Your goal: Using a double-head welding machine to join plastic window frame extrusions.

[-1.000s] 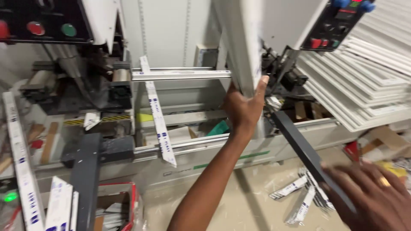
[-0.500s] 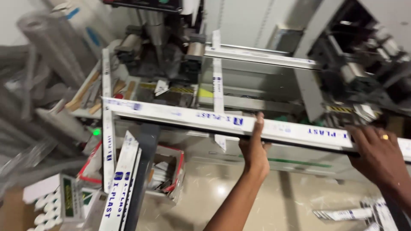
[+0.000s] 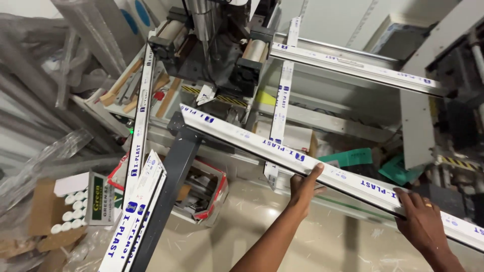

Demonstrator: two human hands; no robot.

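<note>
You have the long white profile (image 3: 322,168) carried in both hands, running from the machine at upper left down toward the lower right edge of the view. Your left hand (image 3: 304,187) cups it from below near the middle, thumb up against the near face and fingers curled under. Your right hand (image 3: 421,221) lies further along toward the lower right, fingers spread over the top edge and wrapped onto the strip; whether the palm bears weight underneath I cannot tell from this angle.

The far end of the profile sits at the dark grey support bracket (image 3: 177,151), just in front of the cutting head (image 3: 212,45) of the saw machine. It looks tilted, its far end higher than the end by your right hand.

To handle this well, judge it as a long, light, springy piece: keep your two hands well apart as they are, so it does not sag or whip between them. Bring the near end up level with the bracket before you slide it, so the face sits flat rather than riding on one corner. Watch the upright white strip (image 3: 281,100) leaning behind the profile, and the loose profiles (image 3: 138,201) propped at your left beside the cardboard box of offcuts (image 3: 201,194); a swing of the far end could knock either. Keep your fingers on the outer faces and clear of the saw's clamps.
</note>
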